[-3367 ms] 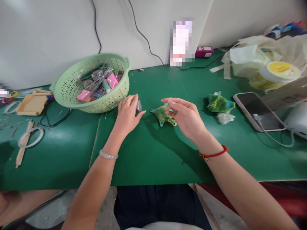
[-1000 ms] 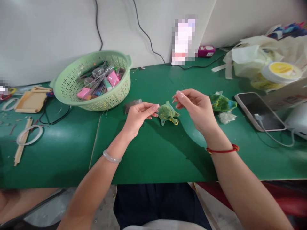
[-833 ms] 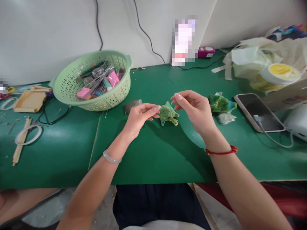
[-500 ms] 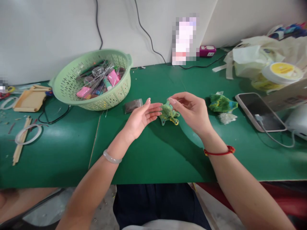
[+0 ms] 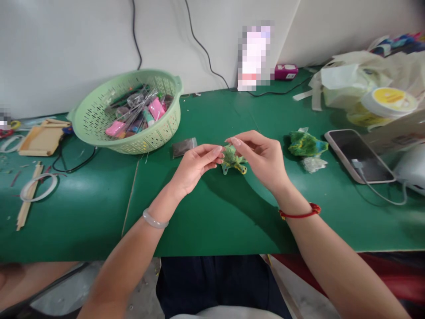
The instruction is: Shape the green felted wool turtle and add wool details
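Observation:
Just in front of me is a small green and yellow turtle-like figure [image 5: 234, 164], with stubby limbs and a yellow-tipped head pointing toward the lower right. My left hand [image 5: 199, 164] is closed, its thumb and fingertips pinched at the figure's left edge. From the upper right, my right hand [image 5: 260, 153] pinches the figure's top with thumb and index finger, covering part of it. Any tiny piece between the fingertips is too small to make out. A flat packet of dark material [image 5: 183, 147] lies just behind my left hand.
A green basket [image 5: 126, 141] of packets and wire-like sticks stands back left. To the right lie a green, blue and yellow lump [image 5: 307, 142], crumpled clear plastic [image 5: 314, 164] and a cabled phone [image 5: 360, 155]. Wooden strips [image 5: 29, 197] and a white ring [image 5: 39, 187] lie left.
My left hand has gone from spread fingers to a pinch at the figure's left edge. My right hand has shifted slightly left, still pinching the top.

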`<state>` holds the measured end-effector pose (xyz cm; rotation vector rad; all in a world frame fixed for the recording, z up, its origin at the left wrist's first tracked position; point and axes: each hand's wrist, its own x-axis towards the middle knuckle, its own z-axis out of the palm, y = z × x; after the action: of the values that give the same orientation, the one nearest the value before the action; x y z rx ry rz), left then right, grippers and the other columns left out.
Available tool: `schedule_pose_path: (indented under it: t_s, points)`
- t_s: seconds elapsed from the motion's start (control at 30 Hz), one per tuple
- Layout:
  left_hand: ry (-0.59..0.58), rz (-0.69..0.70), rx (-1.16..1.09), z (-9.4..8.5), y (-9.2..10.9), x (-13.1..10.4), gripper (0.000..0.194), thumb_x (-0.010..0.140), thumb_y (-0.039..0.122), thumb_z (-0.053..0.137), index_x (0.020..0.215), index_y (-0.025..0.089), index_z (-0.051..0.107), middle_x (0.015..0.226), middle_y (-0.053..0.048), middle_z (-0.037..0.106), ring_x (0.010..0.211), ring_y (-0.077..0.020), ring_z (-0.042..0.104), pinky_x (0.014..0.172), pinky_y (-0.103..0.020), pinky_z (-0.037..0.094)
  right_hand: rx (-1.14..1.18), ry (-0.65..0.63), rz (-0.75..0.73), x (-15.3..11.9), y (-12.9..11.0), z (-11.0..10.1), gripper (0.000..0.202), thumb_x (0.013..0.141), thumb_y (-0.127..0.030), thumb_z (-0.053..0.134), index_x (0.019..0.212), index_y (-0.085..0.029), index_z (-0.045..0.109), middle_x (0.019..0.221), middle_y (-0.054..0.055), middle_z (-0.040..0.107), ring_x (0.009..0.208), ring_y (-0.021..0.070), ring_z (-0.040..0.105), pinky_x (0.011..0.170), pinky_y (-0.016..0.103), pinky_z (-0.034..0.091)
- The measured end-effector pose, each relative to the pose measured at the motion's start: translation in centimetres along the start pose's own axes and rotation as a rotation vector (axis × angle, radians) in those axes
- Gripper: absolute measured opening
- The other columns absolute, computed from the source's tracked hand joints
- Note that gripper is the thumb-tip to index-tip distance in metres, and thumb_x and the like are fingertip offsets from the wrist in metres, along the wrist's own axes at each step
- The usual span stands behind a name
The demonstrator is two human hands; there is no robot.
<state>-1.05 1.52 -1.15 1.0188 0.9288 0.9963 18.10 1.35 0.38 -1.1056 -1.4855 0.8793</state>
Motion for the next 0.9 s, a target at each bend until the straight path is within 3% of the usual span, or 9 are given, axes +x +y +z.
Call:
schedule_pose_path:
  t_s: [0.2,0.47,0.57,0.77,0.9]
  points:
    - [0.044,-0.032,-0.009,0.0,0.0,0.1,0.039,0.075,0.060,0.088,0.090,0.024,0.083,0.088,-0.003,0.079,0.078,-0.0114,0.071,0.070,-0.025,0.057,-0.001,0.005,-0.003,-0.1,0.0,0.0,0.043,0.088,-0.066,0.075,0.093,-0.024,0.081,0.088,0.005,0.076,0.070,0.0160,0.062,0.064,0.033,0.052]
    - [0.006,-0.031,0.027,0.2,0.0,0.0,0.042,0.085,0.065,0.077,0.091,0.024,0.081,0.086,-0.004,0.078,0.077,-0.0129,0.071,0.070,-0.027,0.056,-0.238,-0.027,-0.294,-0.9,-0.3,1.0,0.007,0.091,-0.032,0.079,0.096,-0.029,0.082,0.105,0.007,0.074,0.089,0.0220,0.069,0.083,0.041,0.061]
    - [0.029,-0.080,-0.046,0.9,0.1,-0.4,0.040,0.083,0.062,0.081,0.087,0.021,0.080,0.081,-0.002,0.076,0.073,-0.0108,0.069,0.068,-0.024,0.055,-0.297,-0.012,-0.378,-1.0,0.4,1.4,0.010,0.093,-0.024,0.075,0.098,-0.028,0.082,0.106,0.007,0.074,0.096,0.0239,0.070,0.086,0.043,0.061]
    - [0.071,-0.083,-0.003,2.4,0.7,-1.2,0.049,0.086,0.064,0.076,0.081,0.016,0.076,0.077,-0.005,0.076,0.070,-0.0126,0.070,0.066,-0.023,0.055,-0.294,-0.006,-0.513,-0.8,1.8,1.5,0.017,0.097,-0.017,0.069,0.093,-0.027,0.083,0.103,0.006,0.075,0.088,0.0199,0.069,0.075,0.038,0.058]
    - [0.086,0.033,0.185,1.7,0.8,-1.0,0.050,0.095,0.064,0.064,0.087,0.016,0.078,0.087,-0.009,0.080,0.074,-0.0167,0.074,0.064,-0.027,0.057,-0.266,0.052,-0.458,-0.2,1.6,0.7,0.012,0.093,-0.019,0.075,0.087,-0.027,0.082,0.098,0.004,0.075,0.088,0.0195,0.069,0.077,0.037,0.058]
